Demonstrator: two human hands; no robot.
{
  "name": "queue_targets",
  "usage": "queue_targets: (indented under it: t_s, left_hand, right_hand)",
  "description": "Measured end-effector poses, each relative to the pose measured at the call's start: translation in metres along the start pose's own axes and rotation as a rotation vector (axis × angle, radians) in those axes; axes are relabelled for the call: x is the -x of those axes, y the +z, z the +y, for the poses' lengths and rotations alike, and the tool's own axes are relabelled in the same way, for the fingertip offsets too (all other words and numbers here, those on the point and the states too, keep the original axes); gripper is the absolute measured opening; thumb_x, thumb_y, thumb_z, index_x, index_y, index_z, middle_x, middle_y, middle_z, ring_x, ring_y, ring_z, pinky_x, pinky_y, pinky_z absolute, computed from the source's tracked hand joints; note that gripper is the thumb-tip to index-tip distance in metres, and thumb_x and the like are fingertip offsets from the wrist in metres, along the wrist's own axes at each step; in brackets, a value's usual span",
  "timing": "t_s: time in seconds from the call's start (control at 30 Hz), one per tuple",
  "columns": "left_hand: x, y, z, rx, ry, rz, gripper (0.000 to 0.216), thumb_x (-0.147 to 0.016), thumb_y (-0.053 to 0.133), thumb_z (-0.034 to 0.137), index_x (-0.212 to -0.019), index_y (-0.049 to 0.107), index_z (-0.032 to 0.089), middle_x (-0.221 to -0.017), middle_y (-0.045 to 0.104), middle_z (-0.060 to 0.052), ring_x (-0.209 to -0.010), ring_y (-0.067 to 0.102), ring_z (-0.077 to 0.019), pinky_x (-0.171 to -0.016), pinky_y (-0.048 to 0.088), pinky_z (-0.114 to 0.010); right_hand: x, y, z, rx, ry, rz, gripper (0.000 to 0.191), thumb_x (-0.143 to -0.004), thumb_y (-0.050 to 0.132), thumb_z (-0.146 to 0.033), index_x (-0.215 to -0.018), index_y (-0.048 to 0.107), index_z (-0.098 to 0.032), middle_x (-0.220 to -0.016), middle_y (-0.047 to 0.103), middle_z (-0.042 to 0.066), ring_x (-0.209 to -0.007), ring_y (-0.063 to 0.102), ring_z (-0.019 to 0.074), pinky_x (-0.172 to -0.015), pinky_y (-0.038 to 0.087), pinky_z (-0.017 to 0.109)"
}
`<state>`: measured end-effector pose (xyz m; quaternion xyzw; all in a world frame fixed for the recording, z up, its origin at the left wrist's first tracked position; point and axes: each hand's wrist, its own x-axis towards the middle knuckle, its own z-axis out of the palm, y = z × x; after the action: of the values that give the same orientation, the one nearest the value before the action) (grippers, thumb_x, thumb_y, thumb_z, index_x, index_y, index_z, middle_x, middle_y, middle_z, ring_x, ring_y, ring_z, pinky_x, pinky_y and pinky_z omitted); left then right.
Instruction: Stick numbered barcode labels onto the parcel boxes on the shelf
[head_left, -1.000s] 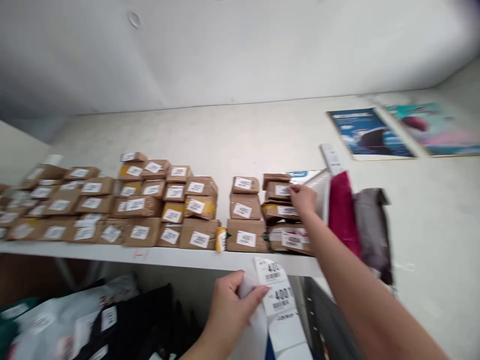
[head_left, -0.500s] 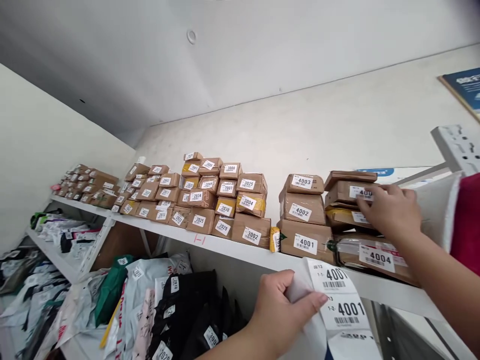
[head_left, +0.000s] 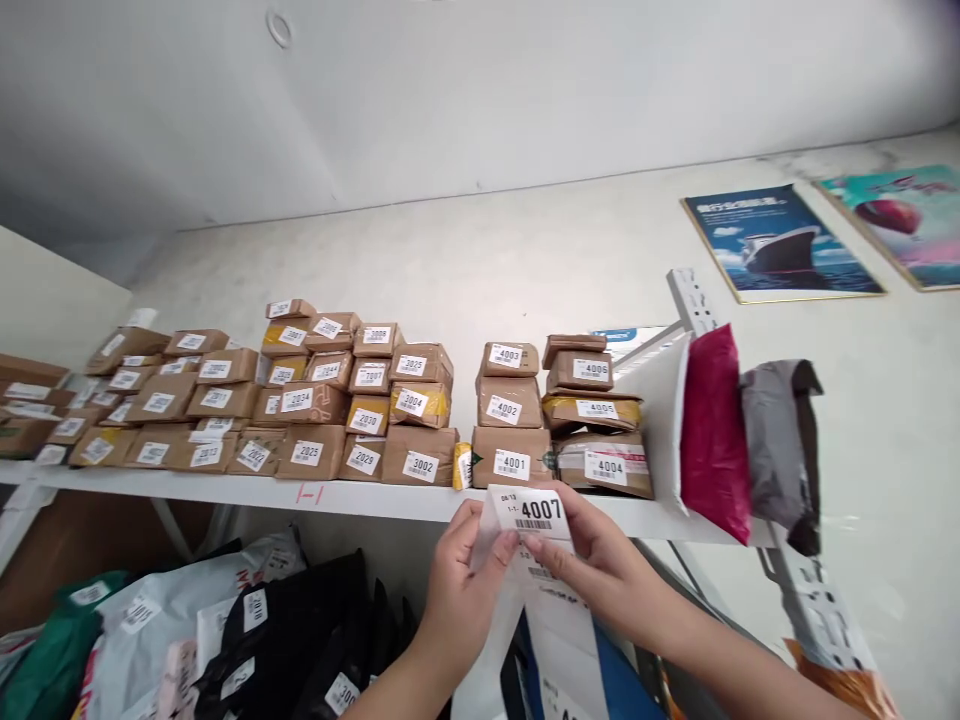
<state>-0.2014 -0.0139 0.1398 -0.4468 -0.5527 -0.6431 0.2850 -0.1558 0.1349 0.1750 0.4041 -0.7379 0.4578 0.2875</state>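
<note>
A strip of white printed number labels hangs in front of me, its top label reading 4007. My left hand pinches the strip's left edge between thumb and fingers. On the other side my right hand is closed on the strip just below the top label, its thumb close to the left one. Right behind the hands, on the white shelf, stands a cardboard box labelled 4001, with boxes 4002 and 4003 stacked on it. Beside them is box 4004, under several more packages.
Right of the stacks stand a white mailer, a magenta bag and a grey bag. Many labelled cartons line the shelf leftward. Below it lie black bags and a green bag. Posters hang on the wall.
My right hand has left the package stack at the right and now grips the label strip beside my left hand. The top label reads 4007 instead of 4001. The view has turned right.
</note>
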Motion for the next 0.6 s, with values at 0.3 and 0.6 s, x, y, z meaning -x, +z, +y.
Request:
queue_targets:
  t_s: [0.3,0.6]
  left_hand:
    - [-0.006,0.016,-0.009,0.280,-0.288,0.053,0.039,-0.070,0.070,0.049,-0.089,0.060,0.017,-0.078,0.062,-0.002,-0.072,0.058,-0.0147,-0.064,0.048,-0.024]
    - [-0.011,0.033,-0.006,0.180,-0.325,0.183,0.046,-0.062,0.070,0.059,-0.070,0.057,0.016,-0.055,0.054,0.005,-0.052,0.046,-0.0081,-0.048,0.040,-0.018]
  right_hand:
    - [0.001,-0.007,0.016,0.019,0.012,0.222,0.025,-0.079,0.062,-0.042,-0.094,0.057,-0.022,-0.066,0.049,-0.004,-0.063,0.046,0.0116,-0.058,0.040,0.025]
    - [-0.004,-0.010,0.007,0.182,-0.093,0.398,0.017,-0.078,0.062,-0.038,-0.076,0.063,-0.021,-0.078,0.063,0.003,-0.074,0.058,0.0168,-0.061,0.048,0.029]
